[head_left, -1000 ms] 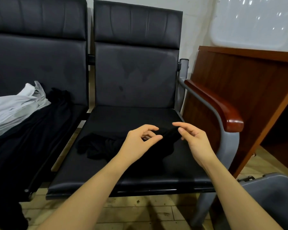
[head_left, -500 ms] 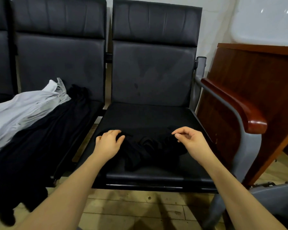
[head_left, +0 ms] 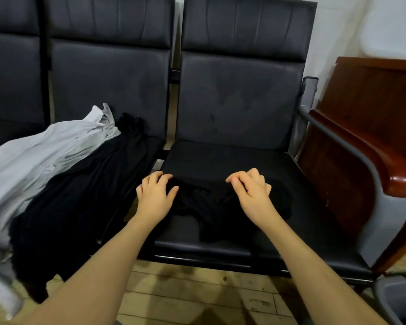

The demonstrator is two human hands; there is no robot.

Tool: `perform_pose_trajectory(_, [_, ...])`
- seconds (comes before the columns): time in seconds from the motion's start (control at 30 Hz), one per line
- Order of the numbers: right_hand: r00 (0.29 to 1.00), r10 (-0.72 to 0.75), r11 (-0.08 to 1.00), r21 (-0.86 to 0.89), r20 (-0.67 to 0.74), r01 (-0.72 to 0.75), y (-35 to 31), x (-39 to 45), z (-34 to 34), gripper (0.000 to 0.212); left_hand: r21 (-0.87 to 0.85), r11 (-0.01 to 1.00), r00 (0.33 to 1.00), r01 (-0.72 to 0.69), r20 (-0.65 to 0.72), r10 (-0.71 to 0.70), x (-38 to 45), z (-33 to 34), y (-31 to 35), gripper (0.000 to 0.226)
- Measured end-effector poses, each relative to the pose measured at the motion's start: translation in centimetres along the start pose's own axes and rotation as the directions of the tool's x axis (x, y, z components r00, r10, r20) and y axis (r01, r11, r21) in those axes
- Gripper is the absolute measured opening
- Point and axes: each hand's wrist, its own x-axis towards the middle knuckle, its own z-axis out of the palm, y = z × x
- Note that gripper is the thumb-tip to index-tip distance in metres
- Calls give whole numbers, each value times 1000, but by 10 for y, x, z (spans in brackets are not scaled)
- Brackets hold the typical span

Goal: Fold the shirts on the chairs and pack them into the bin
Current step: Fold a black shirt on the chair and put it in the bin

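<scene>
On leather seat (head_left: 220,158): hands curled over crumpled black shirt (head_left: 211,202).

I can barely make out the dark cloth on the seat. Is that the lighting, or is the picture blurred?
Head view: mostly dim light, black shirt on black seat, so its folds merge. Both hands are sharp; the white shirt smears at the left edge. Wide lens bends the armrest; glare upper right.

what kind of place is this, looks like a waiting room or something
Probably a waiting area or office lobby: a row of linked black padded chairs with a wooden armrest at the end, a wooden desk alongside, and a tiled floor. Shirts lie on the seats.
</scene>
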Motion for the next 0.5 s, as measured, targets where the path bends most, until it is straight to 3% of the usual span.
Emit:
perform_pose_trajectory(0.13, [992, -79, 974, -204, 94, 97, -13, 8, 28, 20, -138, 990, 984, 27, 178, -2, -1, -6, -11, 44])
perform_pose_trajectory(0.23, [992, -52, 940, -329, 115, 87, -17, 11, 45, 35, -214, 977, 987, -1, 159, 36, -4, -9, -15, 40])
perform_pose_trajectory(0.3, [992, -9, 909, -413, 122, 59, -13, 13, 55, 34, -234, 972, 986, -22, 157, 60, -6, -11, -15, 38])
perform_pose_trajectory(0.37, [998, -4, 933, -360, 63, 26, -9, 15, 60, 23, -263, 965, 985, -21, 158, 65, -6, -13, -16, 37])
perform_pose_trajectory(0.5, [988, 41, 998, -48, -147, -49, -6, 18, 50, 8, -386, 922, 998, -13, 57, 37, -1, -19, -8, 32])
